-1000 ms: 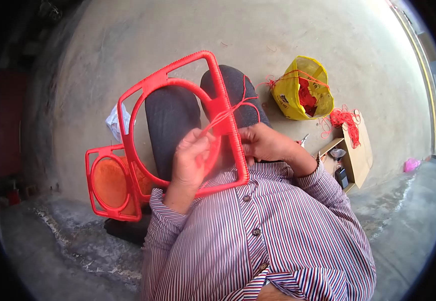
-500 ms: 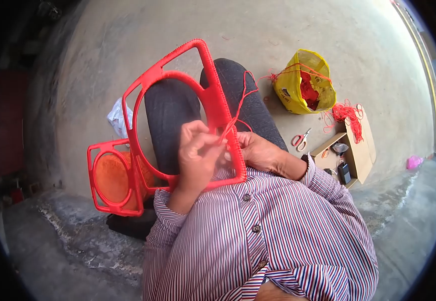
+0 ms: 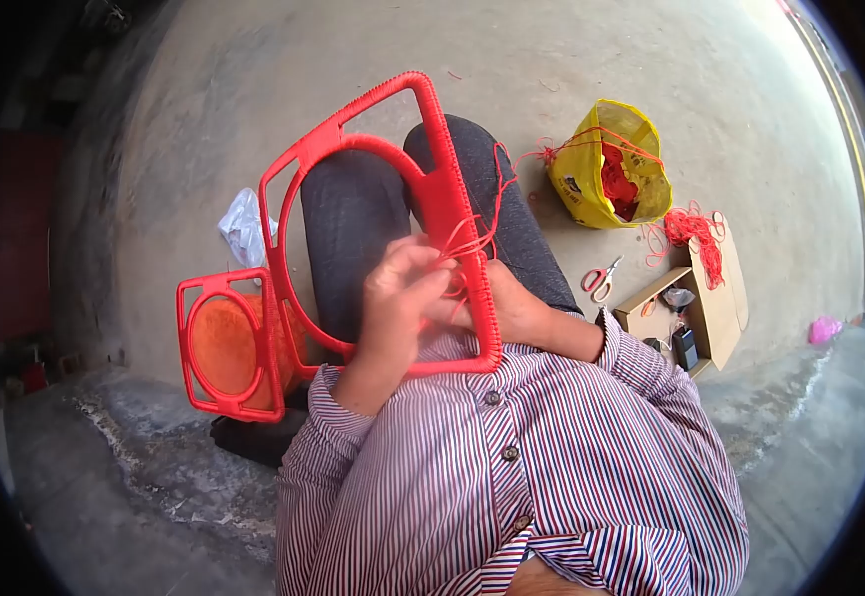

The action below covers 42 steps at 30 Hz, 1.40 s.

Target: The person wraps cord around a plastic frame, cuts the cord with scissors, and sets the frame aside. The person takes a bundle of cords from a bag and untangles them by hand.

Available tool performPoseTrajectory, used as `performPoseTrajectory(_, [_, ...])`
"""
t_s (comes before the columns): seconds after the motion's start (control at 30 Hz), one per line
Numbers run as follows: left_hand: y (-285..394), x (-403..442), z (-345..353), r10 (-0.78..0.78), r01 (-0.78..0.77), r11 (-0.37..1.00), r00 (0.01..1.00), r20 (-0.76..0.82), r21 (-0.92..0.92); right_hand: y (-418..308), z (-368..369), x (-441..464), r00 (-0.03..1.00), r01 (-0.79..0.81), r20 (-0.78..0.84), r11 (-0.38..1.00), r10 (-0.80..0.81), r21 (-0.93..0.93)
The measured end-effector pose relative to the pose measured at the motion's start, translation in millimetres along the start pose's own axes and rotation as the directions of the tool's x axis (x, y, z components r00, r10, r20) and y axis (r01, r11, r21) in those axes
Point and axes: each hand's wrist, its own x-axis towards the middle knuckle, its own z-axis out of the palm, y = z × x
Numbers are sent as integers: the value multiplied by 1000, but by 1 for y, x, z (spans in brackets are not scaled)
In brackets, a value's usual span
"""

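1. Right at the belly: see striped shirt, cuffs reaching forward over dark trousers.
2. Above the lap: got left hand inside the red frame, with fingers curled in and tips bunched on red cord. Slight blur there; can't tell exact finger spacing.
3. Got right hand at the frame's near right bar, partly behind it. Can't tell whether its fingers are apart or clamped; mostly hidden.
4. Found the red frame tilted over both thighs, near edge by the shirt. Can see a big ring inside a squarish outline, with cord strands crossing the right bar.
5. Left of it: see second red frame against orange round object, with white plastic bag just beyond.
6. On the floor, right: see scissors beside open cardboard box, with red cord tangle on its flap.
7. Farther out: see yellow bag, upright, red material inside, cord at its mouth.
8. Far right: see pink bag.
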Motion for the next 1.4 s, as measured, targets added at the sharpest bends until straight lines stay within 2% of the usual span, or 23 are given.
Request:
performPoseTrajectory(0.07, [-3, 0, -9, -11, 14, 997, 999, 39, -79, 2, -10, -3, 998, -18, 58, 999, 20, -30])
performPoseTrajectory(0.1, [-4, 1, -9, -15, 22, 993, 998, 60, -120, 3, -12, -4, 996, -74, 58, 995, 70, 72])
performPoseTrajectory(0.17, [-2, 2, -5, -23, 27, 998, 998, 56, -59, 5, -13, -7, 982, -188, 76, 944, 174, 272])
performPoseTrajectory(0.2, [-2, 1, -3, -31, 33, 999, 998, 52, -29, 6, -14, -8, 982, -188, 85, 949, 171, 255])
performPoseTrajectory(0.27, [-7, 1, -4, 53, -56, 989, 998, 28, 135, 7, -15, -7, 981, -181, 105, 959, 161, 217])
performPoseTrajectory(0.4, [-8, -2, -5, 148, -160, 920, 987, 61, 358, 7, -9, -2, 998, -51, 47, 996, 48, 73])
performPoseTrajectory(0.5, [3, -3, 2, -40, 36, 991, 999, 22, 131, -6, -7, 1, 998, -64, 10, 998, 64, -24])
performPoseTrajectory(0.57, [2, -1, 0, 23, -29, 991, 998, 52, 130, -10, -13, 1, 993, -103, 43, 986, 110, -132])
performPoseTrajectory(0.6, [2, 1, -1, 54, -63, 990, 996, 70, 130, -7, -17, 0, 995, -87, 31, 990, 91, -109])
performPoseTrajectory(0.67, [2, 2, -3, 14, -16, 1000, 997, 79, 26, 2, -26, -6, 998, -62, 0, 996, 62, -62])
performPoseTrajectory(0.77, [2, 2, -6, -36, 46, 995, 994, 99, -93, -13, -61, -11, 997, -71, 17, 948, 81, -311])
performPoseTrajectory(0.83, [1, 3, -8, -56, 68, 991, 993, 106, -111, -12, -91, -16, 996, 46, -59, 958, -66, -284])
performPoseTrajectory(0.87, [2, 3, -7, -70, 80, 993, 991, 115, -82, -20, -106, -22, 975, -89, -207, 995, 76, -50])
performPoseTrajectory(0.9, [6, 4, -3, -86, 93, 994, 989, 124, -52, -32, -122, -27, 918, -188, -313, 961, 245, 202])
performPoseTrajectory(0.97, [10, 6, 0, -133, 131, 991, 980, 150, 25, -46, -154, -32, 805, 45, -558, 919, 199, 392])
performPoseTrajectory(1.0, [11, 7, 1, -166, 156, 985, 972, 165, 72, -52, -173, -41, 793, 208, -588, 836, 160, 507])
performPoseTrajectory(1.07, [11, 8, 4, -185, 164, 978, 968, 172, 129, -53, -229, -66, 721, 485, -688, 646, 86, 589])
performPoseTrajectory(1.1, [10, 8, 7, -173, 151, 979, 971, 166, 138, -47, -264, -84, 659, 599, -750, 566, 52, 565])
performPoseTrajectory(1.17, [7, 9, 9, -160, 139, 981, 975, 154, 138, -41, -321, -122, 774, 594, -633, 342, 6, 729])
performPoseTrajectory(1.23, [4, 10, 8, -157, 141, 983, 978, 139, 118, -36, -334, -132, 732, 626, -679, 447, -55, 639])
performPoseTrajectory(1.33, [1, 13, 13, -187, 170, 969, 979, 82, 178, -24, -297, -115, 707, 554, -702, 555, 79, 621])
performPoseTrajectory(1.37, [0, 15, 12, -210, 193, 965, 974, 86, 175, -11, -279, -105, 783, 427, -617, 657, 75, 621])
performPoseTrajectory(1.4, [0, 16, 11, -234, 216, 961, 968, 89, 175, -17, -228, -71, 545, 353, -785, 768, 296, 535])
